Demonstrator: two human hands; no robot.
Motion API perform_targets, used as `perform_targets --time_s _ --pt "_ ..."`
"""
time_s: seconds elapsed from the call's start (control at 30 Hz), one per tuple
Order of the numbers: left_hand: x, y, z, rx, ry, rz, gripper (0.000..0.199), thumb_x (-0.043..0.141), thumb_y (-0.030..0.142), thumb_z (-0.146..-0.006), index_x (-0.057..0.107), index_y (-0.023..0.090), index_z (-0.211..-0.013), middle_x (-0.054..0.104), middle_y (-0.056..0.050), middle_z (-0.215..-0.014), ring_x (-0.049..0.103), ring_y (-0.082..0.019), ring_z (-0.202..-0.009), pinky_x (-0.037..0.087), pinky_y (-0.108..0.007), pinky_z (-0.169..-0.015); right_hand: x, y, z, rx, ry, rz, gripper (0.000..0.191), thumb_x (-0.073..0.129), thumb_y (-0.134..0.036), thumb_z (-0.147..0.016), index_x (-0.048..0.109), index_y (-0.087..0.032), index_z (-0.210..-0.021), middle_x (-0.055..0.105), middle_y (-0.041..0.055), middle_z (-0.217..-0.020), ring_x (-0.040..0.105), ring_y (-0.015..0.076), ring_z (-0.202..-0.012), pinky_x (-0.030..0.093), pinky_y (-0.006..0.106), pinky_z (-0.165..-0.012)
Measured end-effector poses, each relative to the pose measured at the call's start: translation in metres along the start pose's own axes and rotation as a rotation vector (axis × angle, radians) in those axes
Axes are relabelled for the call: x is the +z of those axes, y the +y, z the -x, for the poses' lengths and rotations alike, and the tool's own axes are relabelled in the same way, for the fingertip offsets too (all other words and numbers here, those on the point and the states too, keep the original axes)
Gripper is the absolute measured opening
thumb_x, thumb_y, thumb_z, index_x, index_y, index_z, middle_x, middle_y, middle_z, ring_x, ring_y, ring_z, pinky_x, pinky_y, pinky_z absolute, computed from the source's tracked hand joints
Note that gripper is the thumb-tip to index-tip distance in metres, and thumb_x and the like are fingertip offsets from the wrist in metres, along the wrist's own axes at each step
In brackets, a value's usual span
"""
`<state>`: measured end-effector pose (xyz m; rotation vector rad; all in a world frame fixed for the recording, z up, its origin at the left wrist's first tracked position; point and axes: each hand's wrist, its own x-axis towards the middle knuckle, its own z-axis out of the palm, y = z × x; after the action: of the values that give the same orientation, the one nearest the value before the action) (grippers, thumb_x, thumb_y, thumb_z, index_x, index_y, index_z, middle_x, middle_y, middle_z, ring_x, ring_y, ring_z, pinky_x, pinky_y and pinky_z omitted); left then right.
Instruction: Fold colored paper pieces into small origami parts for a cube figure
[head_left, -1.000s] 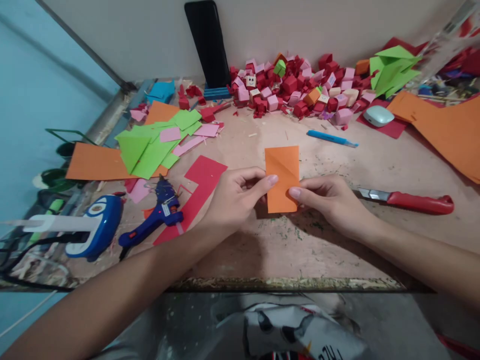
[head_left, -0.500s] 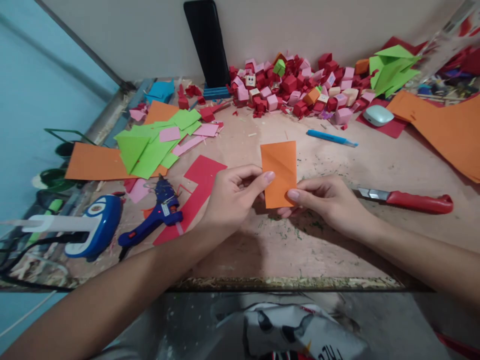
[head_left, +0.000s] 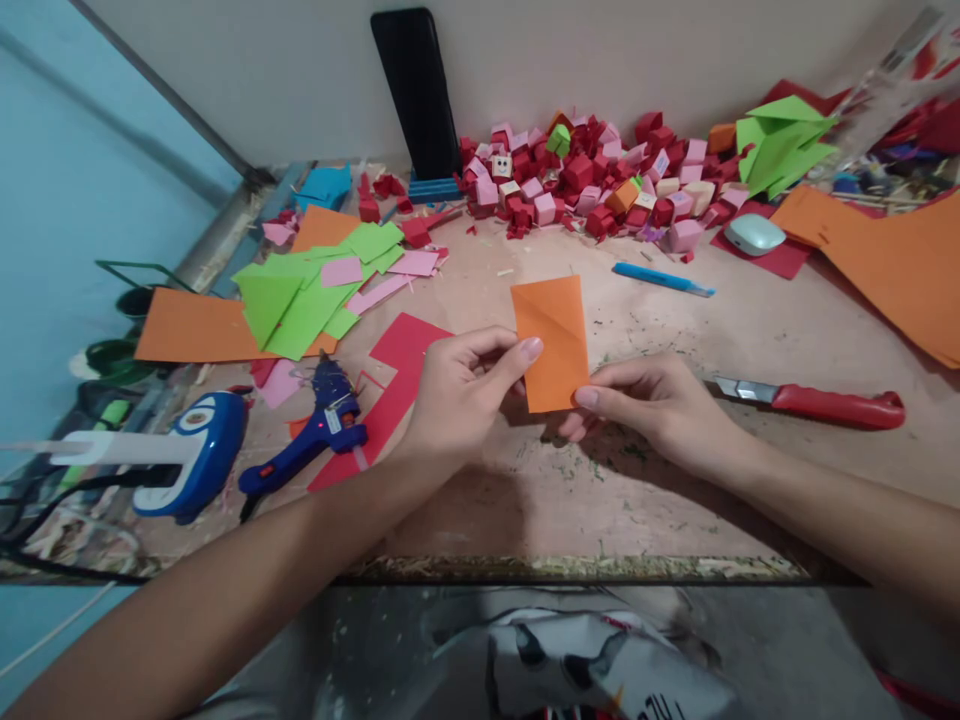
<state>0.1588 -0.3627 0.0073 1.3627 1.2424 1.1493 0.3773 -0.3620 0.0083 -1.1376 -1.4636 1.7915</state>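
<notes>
Orange paper piece [head_left: 553,345] was mid-view, held up over the tabletop [head_left: 480,285], faint diagonal crease showing. Left hand [head_left: 469,385] pinched its 9 o'clock edge, thumb on the front face, fingers mostly hidden behind. Right hand [head_left: 652,400] nipped the lower corner at 5 o'clock, thumb in front, fingertips peeking out below. Clock taken from the paper: pile of small paper cubes [head_left: 581,175] at 12, mostly red and pink; black phone [head_left: 416,95] at 11, propped upright; blue pen [head_left: 660,279] at 2, pale case [head_left: 755,235] farther out that way; red-handled knife [head_left: 836,404] around 3, blade toward right hand; red paper [head_left: 401,355] at 9; blue glue gun [head_left: 326,425] between 8 and 9.
</notes>
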Motion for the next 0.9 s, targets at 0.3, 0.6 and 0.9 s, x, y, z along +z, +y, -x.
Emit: perform_targets --time_s 0.3,0.6,0.9 --pt "-0.0018 -0.0047 -0.0012 0.015 0.013 0.013 0.032 0.076 0.045 -0.094 0.073 0.018 -0.076 0.066 -0.001 -0.071 0.057 -0.013 -0.065 0.046 -0.025 -0.061 0.0000 -0.0018 0.0004 -0.019 -0.006 -0.010 0.032 0.085 -0.050 -0.089 0.086 -0.018 -0.085 0.085 0.0109 -0.085 0.078 0.0202 -0.074 0.062 0.032 -0.071" --pt "-0.0009 -0.0049 -0.0013 -0.004 0.016 0.027 0.033 0.077 0.046 -0.093 0.073 0.018 -0.077 0.067 -0.001 -0.071 0.059 -0.013 -0.064 0.048 -0.025 -0.060 -0.0011 -0.0014 -0.0006 -0.047 0.039 0.002 0.028 0.085 -0.046 -0.089 0.084 -0.018 -0.083 0.083 0.0088 -0.083 0.073 0.0173 -0.071 0.058 0.030 -0.070" --pt "0.0027 0.0009 0.0016 -0.021 -0.100 0.002 0.031 0.077 0.041 -0.092 0.074 0.017 -0.073 0.068 -0.002 -0.066 0.061 -0.013 -0.060 0.049 -0.023 -0.056 -0.0025 -0.0030 -0.0030 -0.101 0.234 0.071 0.026 0.087 -0.045 -0.085 0.080 -0.021 -0.077 0.069 0.0012 -0.069 0.060 0.0152 -0.064 0.051 0.029 -0.063"
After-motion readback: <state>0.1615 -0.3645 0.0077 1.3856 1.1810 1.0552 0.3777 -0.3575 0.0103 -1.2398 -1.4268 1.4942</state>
